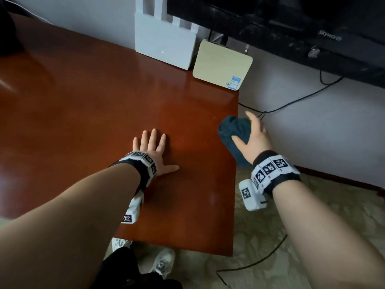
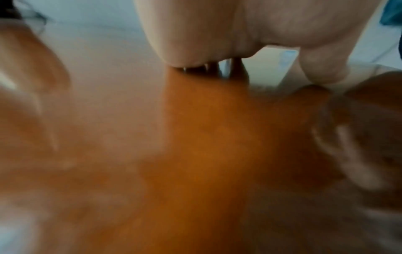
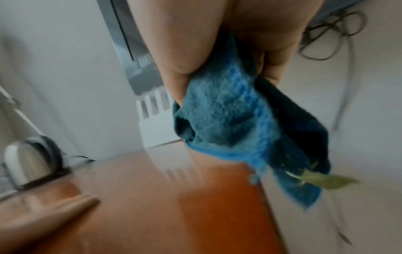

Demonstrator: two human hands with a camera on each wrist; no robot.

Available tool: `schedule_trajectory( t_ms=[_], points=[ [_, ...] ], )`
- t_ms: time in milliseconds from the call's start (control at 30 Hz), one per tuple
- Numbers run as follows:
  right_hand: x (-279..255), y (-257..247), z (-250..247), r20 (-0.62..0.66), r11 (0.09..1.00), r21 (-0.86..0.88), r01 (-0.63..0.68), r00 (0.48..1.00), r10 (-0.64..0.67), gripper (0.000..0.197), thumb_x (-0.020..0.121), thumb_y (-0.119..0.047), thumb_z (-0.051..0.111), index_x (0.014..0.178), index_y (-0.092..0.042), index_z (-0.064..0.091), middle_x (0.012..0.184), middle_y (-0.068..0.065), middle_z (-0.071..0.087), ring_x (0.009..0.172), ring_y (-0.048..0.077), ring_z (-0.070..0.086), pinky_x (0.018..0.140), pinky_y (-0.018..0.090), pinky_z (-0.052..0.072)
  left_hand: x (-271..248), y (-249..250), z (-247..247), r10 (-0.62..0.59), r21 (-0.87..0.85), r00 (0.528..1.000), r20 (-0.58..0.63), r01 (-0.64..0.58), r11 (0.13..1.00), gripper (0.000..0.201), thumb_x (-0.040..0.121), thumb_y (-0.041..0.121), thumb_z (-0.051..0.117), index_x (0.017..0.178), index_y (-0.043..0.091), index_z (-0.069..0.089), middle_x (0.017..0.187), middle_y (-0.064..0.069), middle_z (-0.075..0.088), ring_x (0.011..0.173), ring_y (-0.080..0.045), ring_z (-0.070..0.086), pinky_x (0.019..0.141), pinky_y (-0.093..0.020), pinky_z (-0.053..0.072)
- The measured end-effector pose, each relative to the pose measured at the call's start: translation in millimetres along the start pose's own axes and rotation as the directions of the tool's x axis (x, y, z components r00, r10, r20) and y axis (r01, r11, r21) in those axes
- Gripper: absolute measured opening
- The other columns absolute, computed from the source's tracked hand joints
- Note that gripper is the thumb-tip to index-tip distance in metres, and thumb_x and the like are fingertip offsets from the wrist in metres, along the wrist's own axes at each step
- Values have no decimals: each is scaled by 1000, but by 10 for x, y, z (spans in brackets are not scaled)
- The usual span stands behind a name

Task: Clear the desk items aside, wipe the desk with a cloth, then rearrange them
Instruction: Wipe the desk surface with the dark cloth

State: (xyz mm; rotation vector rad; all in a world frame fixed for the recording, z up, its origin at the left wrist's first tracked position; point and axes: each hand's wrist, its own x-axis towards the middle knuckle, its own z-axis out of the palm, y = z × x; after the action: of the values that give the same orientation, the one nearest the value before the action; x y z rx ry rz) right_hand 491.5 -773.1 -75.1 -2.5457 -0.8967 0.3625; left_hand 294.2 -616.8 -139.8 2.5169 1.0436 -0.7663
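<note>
Off the right edge of the worktop (image 1: 83, 101), my right hand (image 1: 255, 140) grips the bunched blue cloth (image 1: 235, 132), fingers curled round it, held in the air beside the worktop. Left hand (image 1: 153, 151) lies flat on the worktop, fingers spread, holding nothing. White router (image 1: 164, 46) and beige box (image 1: 220, 63) stand at the worktop's far edge.

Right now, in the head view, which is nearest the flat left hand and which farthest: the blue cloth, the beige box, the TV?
1. Blue cloth, to the right, gripped by the right hand past the desk's edge.
2. Beige box, at the desk's far right corner.
3. TV, beyond, on the wall.

Left hand lies flat.
</note>
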Motion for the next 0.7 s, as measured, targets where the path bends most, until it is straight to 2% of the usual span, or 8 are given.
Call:
schedule_trajectory(
  t_ms=[100, 200, 267, 333, 400, 467, 567, 700],
  points=[
    [188, -453, 180, 58, 965, -101, 242, 970, -237, 68, 87, -27, 60, 145, -28, 25, 145, 8, 32, 132, 29, 32, 106, 37, 32, 52, 29, 41, -24, -4, 1000, -8, 24, 1000, 113, 70, 84, 39, 147, 26, -21, 154, -3, -29, 142, -28, -26, 116, -49, -12],
    [379, -841, 534, 280, 801, -331, 499, 862, -422, 57, 89, -35, 56, 141, -28, 34, 150, 6, 23, 138, 29, 19, 112, 38, 21, 82, 33, 8, -37, 10, 999, 18, 37, 999, 114, 70, 84, 39, 147, 25, -21, 153, -4, -31, 141, -29, -28, 115, -49, -12],
    [475, -974, 760, 436, 727, -408, 552, 818, -377, 52, 90, -39, 52, 138, -30, 36, 157, 5, 10, 145, 30, 1, 115, 45, 11, 103, 45, -11, -47, 23, 997, 58, 46, 999, 116, 70, 84, 40, 146, 23, -23, 151, -5, -34, 140, -30, -30, 114, -50, -12],
    [594, -1029, 893, 486, 731, -419, 539, 813, -321, 46, 90, -36, 54, 133, -30, 38, 158, 5, 5, 145, 31, -8, 116, 49, 6, 123, 55, -6, -54, 17, 996, 72, 53, 998, 119, 68, 85, 41, 146, 23, -24, 151, -4, -35, 139, -30, -31, 114, -50, -13],
    [700, -1070, 947, 519, 746, -386, 543, 796, -311, 43, 89, -25, 55, 128, -26, 39, 158, 3, 7, 146, 32, -7, 116, 50, 9, 136, 52, -4, -55, 19, 996, 66, 54, 998, 120, 66, 86, 41, 146, 24, -24, 151, -4, -35, 139, -30, -31, 114, -51, -13],
    [766, -1090, 971, 562, 764, -324, 558, 763, -319, 43, 87, -15, 53, 127, -22, 37, 154, 2, 19, 144, 29, 9, 111, 49, 23, 119, 61, -23, -57, 16, 995, 78, 56, 998, 120, 66, 86, 42, 145, 25, -25, 150, -3, -36, 139, -30, -31, 114, -52, -13],
    [827, -997, 966, 499, 809, -271, 522, 795, -346, 47, 85, -9, 50, 128, -24, 36, 141, 0, 39, 132, 24, 34, 96, 41, 37, 102, 70, -61, -70, -19, 993, 95, 72, 997, 118, 67, 83, 46, 144, 29, -26, 150, 1, -37, 139, -29, -32, 113, -53, -10],
    [975, -550, 781, 345, 892, -334, 305, 920, -185, 48, 90, -17, 45, 135, -30, 33, 147, 1, 32, 134, 29, 32, 100, 45, 35, 124, 52, -42, -56, 2, 995, 81, 56, 998, 120, 65, 85, 45, 144, 29, -26, 150, -1, -37, 139, -30, -31, 114, -52, -13]
  ],
)
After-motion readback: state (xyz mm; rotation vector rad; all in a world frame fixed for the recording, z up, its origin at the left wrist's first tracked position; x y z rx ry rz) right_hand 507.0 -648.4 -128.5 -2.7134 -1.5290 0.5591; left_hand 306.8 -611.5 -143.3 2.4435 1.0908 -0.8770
